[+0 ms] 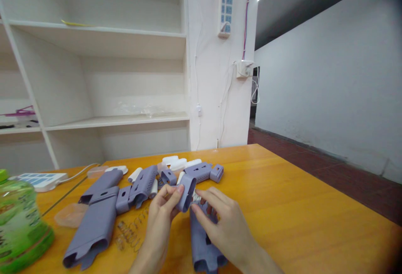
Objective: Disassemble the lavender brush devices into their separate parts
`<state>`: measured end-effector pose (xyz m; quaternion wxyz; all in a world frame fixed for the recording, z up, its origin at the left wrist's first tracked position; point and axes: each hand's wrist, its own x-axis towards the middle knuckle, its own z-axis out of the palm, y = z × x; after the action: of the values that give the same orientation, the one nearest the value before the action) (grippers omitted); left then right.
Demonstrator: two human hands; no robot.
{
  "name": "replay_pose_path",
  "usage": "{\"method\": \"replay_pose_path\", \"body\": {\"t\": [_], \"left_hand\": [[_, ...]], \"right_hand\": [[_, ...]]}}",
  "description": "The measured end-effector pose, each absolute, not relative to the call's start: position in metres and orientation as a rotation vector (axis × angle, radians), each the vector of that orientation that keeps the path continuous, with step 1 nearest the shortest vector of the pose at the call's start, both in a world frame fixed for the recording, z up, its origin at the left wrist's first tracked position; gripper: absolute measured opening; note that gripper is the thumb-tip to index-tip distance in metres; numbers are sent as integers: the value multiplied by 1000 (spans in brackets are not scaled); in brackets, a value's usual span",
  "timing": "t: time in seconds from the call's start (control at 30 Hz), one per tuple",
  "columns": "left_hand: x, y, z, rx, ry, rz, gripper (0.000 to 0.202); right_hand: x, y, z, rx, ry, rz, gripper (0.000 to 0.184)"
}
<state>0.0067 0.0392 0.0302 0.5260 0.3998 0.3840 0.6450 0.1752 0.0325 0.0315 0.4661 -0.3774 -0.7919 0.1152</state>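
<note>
My left hand [161,212] is closed around a short purple plastic sleeve [187,193], its open end turned to the right. Close to that opening are the bent fingers of my right hand [228,219]; a small whitish piece [196,197] shows by its fingertips, too small to make out. Beneath my right hand a long purple plastic housing [199,240] lies on the table, partly covered by the hand. Several loose metal coil springs [129,233] lie left of my left wrist.
More purple housings [97,223] and a perforated one [143,185] lie on the wooden table [282,207], with white caps [178,164] behind. A green bottle [21,223] stands at the left front, near a power strip [44,180]. Shelves [125,121] rise behind.
</note>
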Motion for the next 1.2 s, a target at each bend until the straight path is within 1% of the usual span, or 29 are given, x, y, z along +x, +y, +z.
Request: {"method": "replay_pose_path", "body": {"t": [0.07, 0.17, 0.2, 0.33, 0.43, 0.57, 0.63, 0.77, 0.87, 0.93, 1.0, 1.13, 1.2], "left_hand": [[-4, 44, 33, 829, 953, 1602, 32], [-19, 51, 35, 587, 987, 1674, 13], [-22, 53, 35, 505, 974, 1694, 12], [-18, 53, 37, 344, 790, 1733, 26], [-2, 46, 37, 351, 651, 1711, 27], [18, 37, 32, 411, 639, 1589, 26], [26, 35, 28, 500, 682, 1528, 32], [37, 33, 22, 856, 744, 1502, 57], [44, 29, 18, 1033, 768, 1406, 64], [49, 26, 15, 1071, 769, 1347, 63], [54, 23, 14, 1099, 777, 1356, 57], [58, 22, 16, 1166, 874, 1461, 46], [56, 21, 19, 1282, 997, 1508, 40]], "right_hand": [[180, 33, 34, -925, -1914, 259, 26], [189, 37, 34, -918, -1832, 235, 36], [191, 39, 33, -916, -1797, 248, 37], [190, 46, 24, -928, -1704, 411, 36], [183, 47, 16, -934, -1725, 532, 41], [174, 47, 12, -923, -1653, 686, 51], [173, 49, 16, -907, -1539, 786, 51], [180, 52, 30, -871, -1363, 887, 52], [185, 48, 36, -844, -1323, 912, 50], [183, 44, 35, -830, -1347, 943, 48], [179, 40, 33, -828, -1386, 945, 45], [170, 38, 28, -837, -1529, 790, 35], [169, 41, 28, -846, -1613, 758, 28]]}}
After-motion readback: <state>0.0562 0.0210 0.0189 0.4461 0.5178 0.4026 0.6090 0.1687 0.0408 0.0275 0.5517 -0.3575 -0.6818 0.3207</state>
